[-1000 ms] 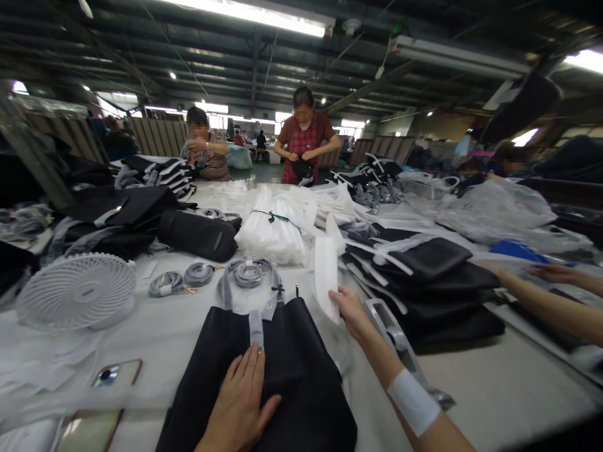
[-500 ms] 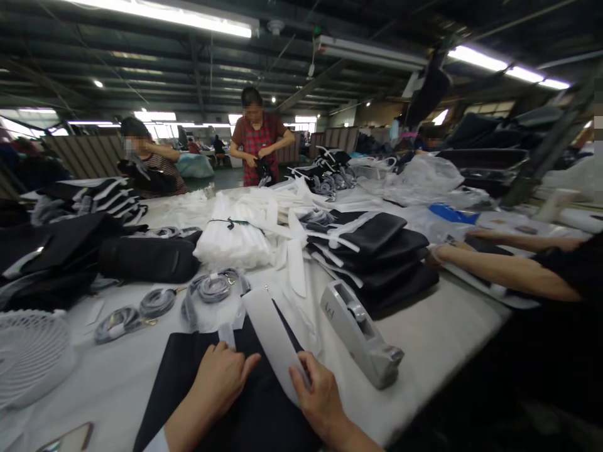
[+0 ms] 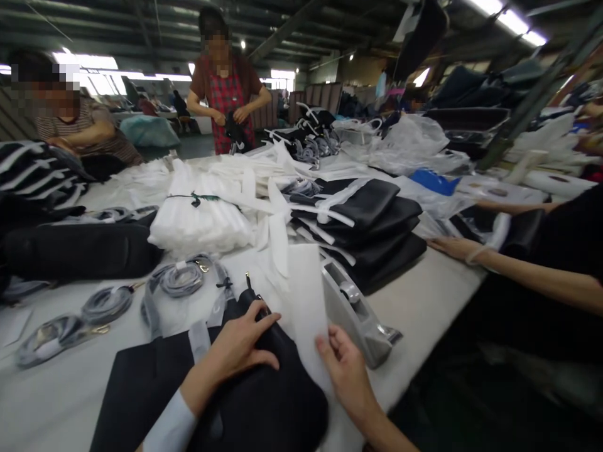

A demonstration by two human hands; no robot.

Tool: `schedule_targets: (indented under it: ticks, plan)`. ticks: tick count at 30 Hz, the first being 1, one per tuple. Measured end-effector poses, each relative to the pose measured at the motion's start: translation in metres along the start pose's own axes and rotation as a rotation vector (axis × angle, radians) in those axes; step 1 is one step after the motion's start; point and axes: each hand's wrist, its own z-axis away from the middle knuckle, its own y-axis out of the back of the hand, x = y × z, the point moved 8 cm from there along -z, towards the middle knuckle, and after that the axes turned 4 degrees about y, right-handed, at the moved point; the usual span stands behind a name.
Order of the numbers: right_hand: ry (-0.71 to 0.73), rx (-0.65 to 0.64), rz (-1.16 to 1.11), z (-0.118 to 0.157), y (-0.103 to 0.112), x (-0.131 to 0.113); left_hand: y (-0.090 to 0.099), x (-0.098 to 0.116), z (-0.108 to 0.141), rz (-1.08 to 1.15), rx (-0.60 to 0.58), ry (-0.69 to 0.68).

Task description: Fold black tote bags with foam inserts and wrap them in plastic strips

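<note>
A black bag lies flat on the table right in front of me, its zip pull standing up at the far edge. My left hand rests on the bag beside the zip, thumb and fingers spread apart. A grey-wrapped handle runs out from under that hand's wrist. Between thumb and fingers of my right hand is a long white foam strip, standing up along the bag's right side. Just beyond that hand sits a grey tape dispenser.
Coiled wrapped straps lie left of the bag. Behind are a tied white bundle and stacked black bags. At right a co-worker's arm reaches over the table; two people work at the far side.
My right hand has drawn the foam strip off the bag to its right side. My left hand has shifted toward the zip and spread wider. The view has turned and dropped somewhat.
</note>
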Motion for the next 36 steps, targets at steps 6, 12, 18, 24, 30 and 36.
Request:
schedule_targets:
  ticks: [6,12,18,24,30,36]
  plan:
    - [-0.076,0.046,0.071,-0.018,0.028,-0.009,0.011,0.005,0.013,-0.035,0.157,-0.129]
    - [0.003,-0.131,0.254,-0.017,-0.006,-0.027,0.028,0.018,0.035,-0.098,0.47,-0.314]
    - [0.124,-0.294,0.64,-0.016,-0.033,-0.035,0.04,0.031,0.045,-0.161,0.632,-0.38]
    - [0.189,-0.702,0.876,-0.017,-0.047,-0.037,0.045,0.038,0.043,-0.247,0.675,-0.348]
    - [0.217,-0.741,1.233,-0.025,-0.057,-0.051,0.047,0.034,0.031,-0.122,0.607,-0.321]
    - [0.088,-0.537,1.126,-0.03,-0.068,-0.046,0.043,0.03,0.025,-0.06,0.547,-0.344]
